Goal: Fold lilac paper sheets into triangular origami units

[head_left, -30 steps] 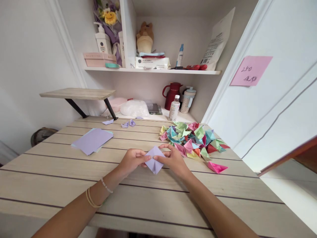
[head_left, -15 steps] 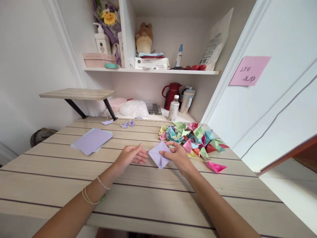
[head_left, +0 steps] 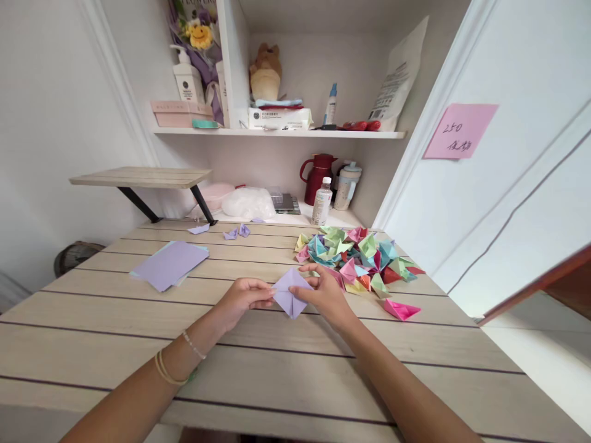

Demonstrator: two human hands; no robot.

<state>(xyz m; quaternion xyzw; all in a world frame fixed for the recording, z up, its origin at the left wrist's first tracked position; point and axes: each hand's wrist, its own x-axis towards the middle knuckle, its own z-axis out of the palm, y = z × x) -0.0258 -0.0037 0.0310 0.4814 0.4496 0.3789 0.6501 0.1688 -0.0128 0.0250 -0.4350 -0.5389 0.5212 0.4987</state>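
Observation:
A folded lilac origami paper (head_left: 290,301), diamond-shaped with creases down its middle, is held just above the table between my two hands. My left hand (head_left: 247,299) pinches its left corner between thumb and fingers. On the other side, my right hand (head_left: 325,295) grips the right part, thumb on the front face and fingers behind. Right of the hands lies a heap of colourful folded paper boats (head_left: 355,255), with a bright pink paper boat (head_left: 401,309) apart from it. To the left rests a stack of lilac paper sheets (head_left: 173,264).
Small lilac folded pieces (head_left: 237,232) lie at the table's back. A raised wooden stand (head_left: 143,176) is at the back left. Behind the table are a clear bottle (head_left: 322,202), a red jug (head_left: 318,178), a pale tumbler (head_left: 347,186) and a plastic bag (head_left: 249,203).
My left hand, apart from the paper before, has closed on its left corner. The right hand keeps its hold, and the paper has shifted slightly left.

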